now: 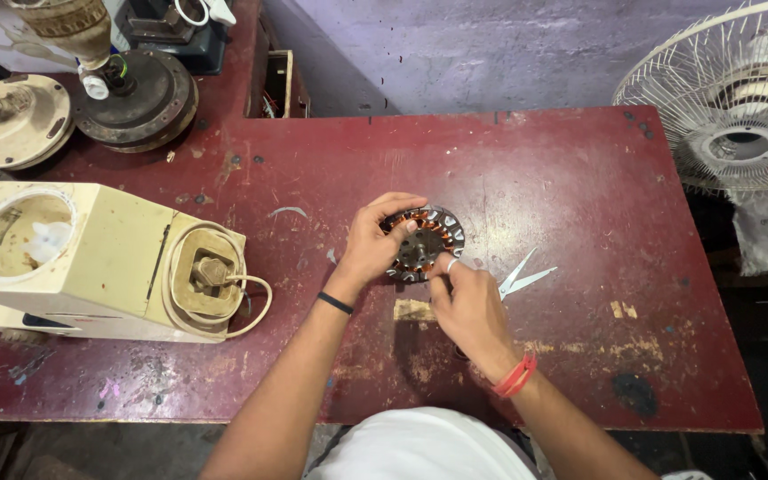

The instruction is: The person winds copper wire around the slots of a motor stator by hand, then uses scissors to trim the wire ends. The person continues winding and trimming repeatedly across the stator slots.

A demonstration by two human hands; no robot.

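Observation:
A round motor stator (427, 242) with copper windings and a metal core lies on the dark red table (571, 196), near its middle. My left hand (375, 244) grips the stator's left rim, fingers curled over the top edge. My right hand (464, 302) touches the stator's lower right edge with thumb and forefinger pinched together on something small that I cannot make out. A black band sits on my left wrist and a red band on my right wrist.
Open scissors (522, 276) lie just right of my hands. A cream mixer base (91, 262) with a coiled cord stands at the left. Ceiling-fan motor parts (135, 93) sit at the back left. A white fan grille (744, 98) stands beyond the right edge.

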